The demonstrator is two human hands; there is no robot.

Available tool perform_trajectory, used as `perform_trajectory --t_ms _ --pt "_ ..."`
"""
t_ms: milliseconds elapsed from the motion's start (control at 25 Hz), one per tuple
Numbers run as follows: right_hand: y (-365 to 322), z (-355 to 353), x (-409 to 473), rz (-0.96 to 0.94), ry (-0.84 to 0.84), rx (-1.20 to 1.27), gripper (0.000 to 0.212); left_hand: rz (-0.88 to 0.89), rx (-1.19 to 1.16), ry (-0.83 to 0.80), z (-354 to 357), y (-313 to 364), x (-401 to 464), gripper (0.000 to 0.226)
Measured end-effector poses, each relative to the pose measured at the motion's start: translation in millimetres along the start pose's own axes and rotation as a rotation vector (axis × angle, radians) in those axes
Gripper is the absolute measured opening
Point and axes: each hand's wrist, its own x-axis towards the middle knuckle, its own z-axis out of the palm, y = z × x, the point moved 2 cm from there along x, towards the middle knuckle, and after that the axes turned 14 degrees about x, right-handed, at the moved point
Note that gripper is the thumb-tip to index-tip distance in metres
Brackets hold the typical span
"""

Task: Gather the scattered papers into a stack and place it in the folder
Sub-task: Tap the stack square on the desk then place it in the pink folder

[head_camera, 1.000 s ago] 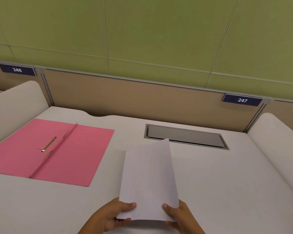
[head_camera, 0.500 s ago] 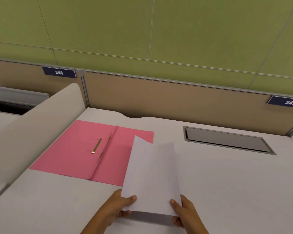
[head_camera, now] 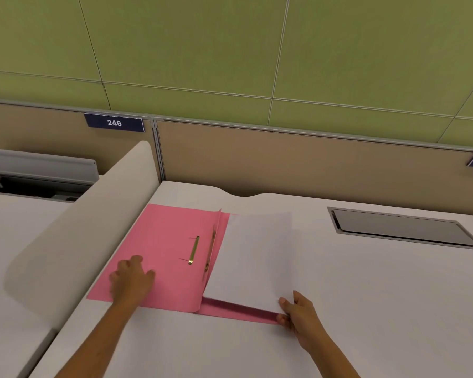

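Half a second ago both hands were gripping the paper stack [head_camera: 253, 257]; now only the right hand [head_camera: 298, 313] is pinching its near corner over the pink folder's [head_camera: 164, 241] right half — the left hand [head_camera: 131, 276] is pressing flat, fingers spread, on the left flap. White desk [head_camera: 366, 309], green wall panels [head_camera: 230, 50] behind.

One folder [head_camera: 161, 249], one paper stack [head_camera: 251, 257], two hands.

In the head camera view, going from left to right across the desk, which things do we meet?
Curved white divider → left hand → brass fastener → stack of papers → right hand → grey hatch set into the desk.
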Motion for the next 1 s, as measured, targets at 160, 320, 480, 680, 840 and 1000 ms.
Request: perform_trajectory --t_ms 160,320,480,680,840,1000 --pt "0.5 1.8 10.3 0.029 0.048 -0.102 0.016 -0.086 0.322 -0.187 -3.9 -38.8 39.3 0.092" --pt "-2.9 5.5 16.8 0.029 0.059 -0.148 0.018 -0.125 0.374 -0.211 2.1 -49.9 58.7 0.11" --pt "-7.3 10.7 20.2 0.027 0.066 -0.218 0.018 -0.136 0.418 -0.16 -0.7 -43.6 58.0 0.102" --pt "-11.6 12.1 23.6 0.003 0.112 -0.357 0.014 -0.159 0.449 -0.2 -8.3 -41.4 55.9 0.104" --pt "-13.2 13.6 26.7 -0.014 0.143 -0.579 0.02 -0.189 0.438 -0.22 -10.6 -45.2 59.9 0.108" --pt "-18.2 22.4 21.4 -0.072 0.172 -0.963 0.033 -0.219 0.407 -0.252 -13.5 -49.9 56.4 0.112"
